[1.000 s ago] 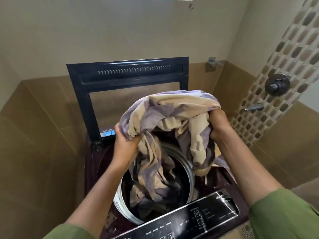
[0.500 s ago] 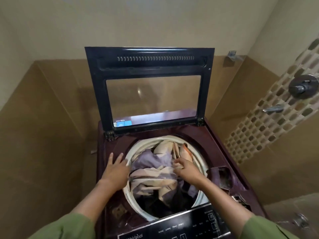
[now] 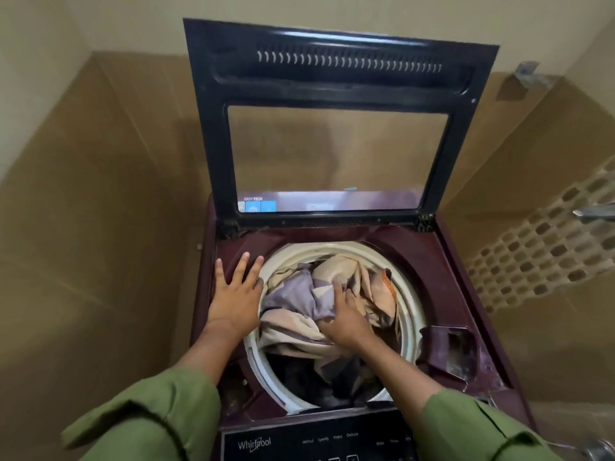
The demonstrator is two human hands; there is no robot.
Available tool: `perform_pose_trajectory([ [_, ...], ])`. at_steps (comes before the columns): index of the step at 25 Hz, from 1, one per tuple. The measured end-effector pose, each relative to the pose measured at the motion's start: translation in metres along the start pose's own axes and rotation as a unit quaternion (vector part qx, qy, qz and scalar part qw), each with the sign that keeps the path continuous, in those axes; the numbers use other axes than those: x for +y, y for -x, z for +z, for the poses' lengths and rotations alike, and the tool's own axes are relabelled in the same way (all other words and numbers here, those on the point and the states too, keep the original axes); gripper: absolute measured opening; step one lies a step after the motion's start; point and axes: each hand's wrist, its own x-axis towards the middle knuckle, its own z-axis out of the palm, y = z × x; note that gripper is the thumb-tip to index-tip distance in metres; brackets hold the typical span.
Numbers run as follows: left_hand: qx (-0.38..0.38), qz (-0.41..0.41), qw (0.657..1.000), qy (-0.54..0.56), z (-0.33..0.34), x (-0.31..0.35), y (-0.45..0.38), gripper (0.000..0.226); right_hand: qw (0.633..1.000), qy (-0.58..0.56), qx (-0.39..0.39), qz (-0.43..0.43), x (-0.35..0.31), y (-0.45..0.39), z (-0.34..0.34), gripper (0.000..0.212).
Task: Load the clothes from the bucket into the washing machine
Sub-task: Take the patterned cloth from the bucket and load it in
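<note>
While left hand [image 3: 234,299] lies flat on maroon top [image 3: 429,257] — right hand [image 3: 346,319] presses cloth [image 3: 299,294] | tan tiled walls [image 3: 100,194]

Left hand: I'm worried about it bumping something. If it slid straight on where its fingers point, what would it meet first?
Probably the base of the raised lid; only bare maroon deck lies ahead of the left hand.

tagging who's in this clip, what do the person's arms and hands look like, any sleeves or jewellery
Both arms wear loose olive-green sleeves pushed up, leaving the forearms bare. The left hand and right hand are bare: no gloves, rings, watch or bangles show.
</note>
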Motion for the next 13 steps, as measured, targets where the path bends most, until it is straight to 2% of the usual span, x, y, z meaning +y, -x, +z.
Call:
perform_pose_trajectory([
  [5,0.041,-0.009,0.999,0.002,0.010,-0.001,-0.004,0.043,0.985,0.134,-0.054,-0.090,0.000,-0.043,0.042,0.099],
  [9,0.093,0.002,0.996,-0.009,0.020,-0.001,-0.008,0.053,0.965,0.202,-0.072,-0.149,0.011,-0.074,0.087,0.099],
  [13,0.091,-0.014,0.996,-0.013,0.024,0.001,-0.009,0.056,0.963,0.199,-0.130,-0.128,0.021,-0.110,0.148,0.099],
])
